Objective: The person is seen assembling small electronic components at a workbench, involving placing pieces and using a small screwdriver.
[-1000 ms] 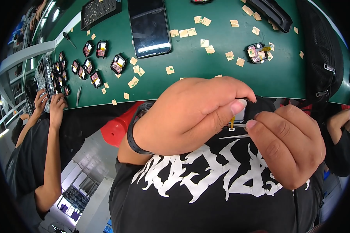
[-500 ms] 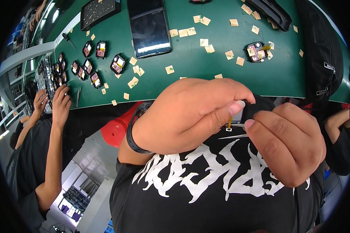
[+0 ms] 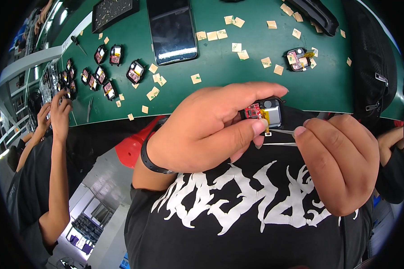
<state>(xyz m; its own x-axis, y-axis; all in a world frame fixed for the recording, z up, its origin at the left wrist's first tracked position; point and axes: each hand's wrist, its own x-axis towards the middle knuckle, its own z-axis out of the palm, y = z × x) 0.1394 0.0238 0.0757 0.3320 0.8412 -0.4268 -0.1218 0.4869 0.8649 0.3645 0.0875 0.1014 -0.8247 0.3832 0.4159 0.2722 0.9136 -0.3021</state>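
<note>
My left hand [image 3: 197, 130] is closed around a small black watch-like case [image 3: 276, 104], held over my lap just off the table's near edge. Inside the case show a red circuit board and a grey block. A yellow flex cable [image 3: 268, 127] with a white-edged end hangs from its near side, by my left thumb. My right hand [image 3: 341, 166] pinches metal tweezers [image 3: 280, 144]. Their tips are apart and point left; the upper one reaches the cable's end, though whether it touches I cannot tell.
On the green table [image 3: 220, 98] lie a phone [image 3: 171, 31], scattered tan adhesive squares [image 3: 196, 79], another open case [image 3: 297, 60] and several more at left [image 3: 135, 71]. A black tray [image 3: 114, 14] and a black bag [image 3: 375, 67] flank them. A co-worker's hands [image 3: 59, 116] work at far left.
My left hand has tilted and shifted slightly, so the inside of the case now shows. My right hand and the tweezers have moved a little to the right. The co-worker's hand has moved.
</note>
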